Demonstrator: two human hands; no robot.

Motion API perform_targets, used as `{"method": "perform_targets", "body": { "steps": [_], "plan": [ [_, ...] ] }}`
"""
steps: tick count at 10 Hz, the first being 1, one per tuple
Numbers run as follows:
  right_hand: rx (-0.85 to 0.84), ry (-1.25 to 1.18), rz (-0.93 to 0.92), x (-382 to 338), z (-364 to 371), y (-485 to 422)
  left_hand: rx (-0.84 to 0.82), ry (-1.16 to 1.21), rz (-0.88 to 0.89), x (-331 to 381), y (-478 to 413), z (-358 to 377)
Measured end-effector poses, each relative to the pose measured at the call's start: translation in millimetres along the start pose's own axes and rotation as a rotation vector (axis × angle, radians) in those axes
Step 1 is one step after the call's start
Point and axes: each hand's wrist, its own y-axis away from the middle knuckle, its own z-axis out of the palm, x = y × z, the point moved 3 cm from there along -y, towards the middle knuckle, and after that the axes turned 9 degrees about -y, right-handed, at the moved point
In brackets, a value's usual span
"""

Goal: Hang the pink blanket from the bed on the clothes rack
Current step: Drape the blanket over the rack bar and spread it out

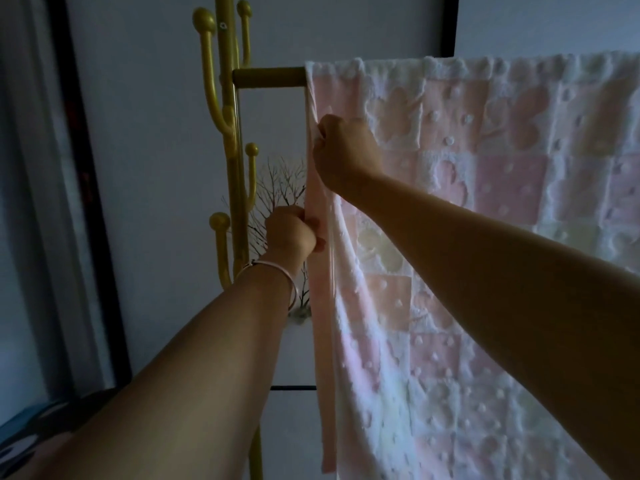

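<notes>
The pink blanket (pixel 485 209), a patchwork of pink and white squares with raised dots, hangs draped over the horizontal bar (pixel 268 77) of the gold clothes rack (pixel 228 140). It covers the bar from near its left end to the right edge of the view. My left hand (pixel 292 233), with a silver bracelet on the wrist, is closed on the blanket's left edge lower down. Higher up, my right hand (pixel 343 150) grips the same left edge just below the bar. Both arms reach forward and up.
The rack's upright post carries several knobbed hooks (pixel 204 22). A thin black lower bar (pixel 292 388) crosses behind the blanket. A dark door frame (pixel 90 202) runs down the left. A vase of bare branches (pixel 277 188) stands behind the rack. Dark patterned fabric (pixel 31 441) lies at bottom left.
</notes>
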Motion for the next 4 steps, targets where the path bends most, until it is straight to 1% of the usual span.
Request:
{"method": "perform_targets", "body": {
  "steps": [1,2,3,4],
  "plan": [
    [0.012,0.009,0.001,-1.1,-1.6,-3.1,0.008,-0.036,-0.009,-4.8,6.5,-0.3],
    [-0.013,0.025,0.024,-0.9,-7.8,1.6,0.025,-0.022,-0.014,-6.9,10.4,-2.6],
    [-0.061,0.033,0.017,2.2,-8.9,7.6,0.010,-0.019,-0.033,-5.1,13.9,-0.8],
    [-0.112,-0.006,-0.001,6.7,-10.9,16.0,0.068,-0.071,-0.035,0.5,20.5,-1.7]
  ]
}}
